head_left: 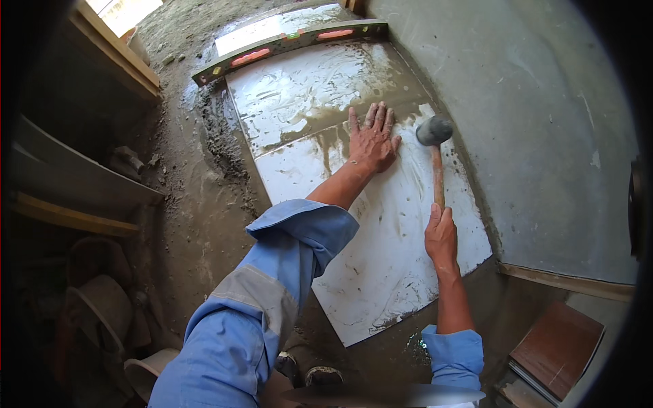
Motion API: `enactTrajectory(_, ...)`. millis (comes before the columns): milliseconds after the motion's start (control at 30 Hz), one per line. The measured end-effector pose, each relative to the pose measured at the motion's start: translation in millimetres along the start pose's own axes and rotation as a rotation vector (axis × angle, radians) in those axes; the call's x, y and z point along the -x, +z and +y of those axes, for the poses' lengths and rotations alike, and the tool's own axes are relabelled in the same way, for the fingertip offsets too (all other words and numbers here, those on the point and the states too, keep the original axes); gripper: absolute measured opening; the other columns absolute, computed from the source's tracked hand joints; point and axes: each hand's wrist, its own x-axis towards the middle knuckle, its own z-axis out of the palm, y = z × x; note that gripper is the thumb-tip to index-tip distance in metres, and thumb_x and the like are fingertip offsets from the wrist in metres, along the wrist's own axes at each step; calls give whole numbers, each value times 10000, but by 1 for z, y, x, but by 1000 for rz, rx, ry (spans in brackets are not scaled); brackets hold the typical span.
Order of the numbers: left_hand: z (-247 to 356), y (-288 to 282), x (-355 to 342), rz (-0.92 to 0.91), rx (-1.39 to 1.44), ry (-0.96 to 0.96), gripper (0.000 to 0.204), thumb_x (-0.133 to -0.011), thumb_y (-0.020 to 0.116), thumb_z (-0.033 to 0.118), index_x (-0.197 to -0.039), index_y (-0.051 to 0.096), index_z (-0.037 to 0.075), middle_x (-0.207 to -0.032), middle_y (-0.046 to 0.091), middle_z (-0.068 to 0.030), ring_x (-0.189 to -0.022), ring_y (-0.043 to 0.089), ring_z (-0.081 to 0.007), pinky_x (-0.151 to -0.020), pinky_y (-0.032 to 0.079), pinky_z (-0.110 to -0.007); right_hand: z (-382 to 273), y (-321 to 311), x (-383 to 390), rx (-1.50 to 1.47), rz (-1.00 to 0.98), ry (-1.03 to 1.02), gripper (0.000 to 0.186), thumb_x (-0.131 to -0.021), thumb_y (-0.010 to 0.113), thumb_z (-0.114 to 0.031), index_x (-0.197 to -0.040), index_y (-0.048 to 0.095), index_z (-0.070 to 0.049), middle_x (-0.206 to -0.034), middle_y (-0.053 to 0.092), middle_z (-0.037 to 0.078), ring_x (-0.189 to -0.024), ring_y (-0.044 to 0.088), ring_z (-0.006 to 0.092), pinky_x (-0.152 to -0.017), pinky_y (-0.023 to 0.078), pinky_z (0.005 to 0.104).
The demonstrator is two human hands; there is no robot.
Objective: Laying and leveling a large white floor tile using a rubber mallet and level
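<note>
My left hand (372, 141) lies flat with fingers spread, its fingertips close to the seam between two white floor tiles. The nearer tile (381, 272) is smeared with grey-brown mud or mortar. Beyond the seam lies the farther tile (292, 95), wet and dirtier. My right hand (441, 238) grips the wooden handle of a rubber mallet (435, 130). The mallet's dark head is over the nearer tile's right side, close to the wall; whether it touches cannot be told. A long spirit level (291, 45) rests across the far end of the farther tile.
A grey wall (524, 136) runs along the tiles' right side. Wet mortar and mud (211, 224) cover the ground at left. Buckets (102, 306) stand at the lower left, below wooden-edged boards (75, 214). Brown tiles (558, 347) are stacked at the lower right.
</note>
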Motion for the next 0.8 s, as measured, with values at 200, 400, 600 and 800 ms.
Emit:
enactTrajectory(200,-12,1,4,-11,-40,-19,707,-1042,363,479,-1610,259,71,-1701,194,-107,-1581,127,-270,-1231,-40,-642,-26,-33,25,-623,-77,199,418,-1107,385,-381,-952,541,-25,-636,420,-28,-554,386,46,-482,344,249)
enactTrajectory(400,0,-2,-3,-6,-50,-4,745,-1033,368,527,-1614,250,77,-1703,186,-101,-1583,119,-269,-1233,-35,-638,16,-44,58,-727,245,-12,427,-1097,382,-426,-1011,506,-28,-708,438,-24,-567,387,48,-493,341,217)
enactTrajectory(600,-4,-2,0,-36,-68,-5,780,-1025,362,572,-1621,231,86,-1704,181,-101,-1584,107,-267,-1240,-32,-623,86,-41,87,-171,62,51,405,-1083,414,-374,-1026,525,11,-705,509,77,-559,496,200,-531,411,372)
enactTrajectory(800,0,-5,0,-30,-87,-5,831,-1015,369,614,-1622,215,67,-1704,178,-105,-1584,107,-269,-1252,2,-598,90,-71,155,-183,-14,214,455,-1064,450,-384,-1053,519,65,-774,589,272,-704,585,485,-648,464,516)
